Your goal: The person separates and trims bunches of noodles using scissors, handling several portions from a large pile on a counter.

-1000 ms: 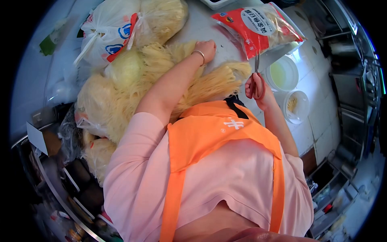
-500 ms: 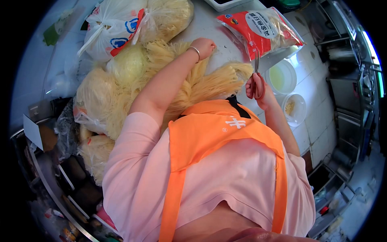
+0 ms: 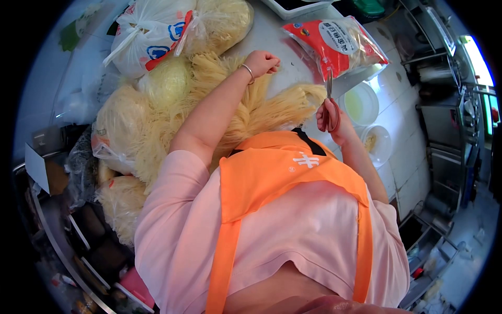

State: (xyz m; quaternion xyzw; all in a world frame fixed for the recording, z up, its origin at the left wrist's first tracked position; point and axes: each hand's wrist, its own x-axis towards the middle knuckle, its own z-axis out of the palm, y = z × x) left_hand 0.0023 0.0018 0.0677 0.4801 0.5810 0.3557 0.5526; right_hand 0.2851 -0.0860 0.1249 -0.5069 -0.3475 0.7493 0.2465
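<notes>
My right hand is closed round the red handles of the scissors. The blades point away from me, their tips at the lower edge of a red and clear plastic bag with printed lettering. My left hand, a bracelet at its wrist, hovers over the white table beside the pale dried noodles. Its fingers are curled, and what they hold, if anything, is hidden. The noodles spread in a big loose heap under my left forearm, right up to my apron.
Stuffed plastic bags crowd the left, with a tied white bag behind them. Two round tubs, one with greenish liquid, stand low at the right on the tiled floor. A white tray is at the back.
The fingers of my left hand have loosened slightly. The red bag and the scissors have shifted a little; the blades still meet the bag's edge.
</notes>
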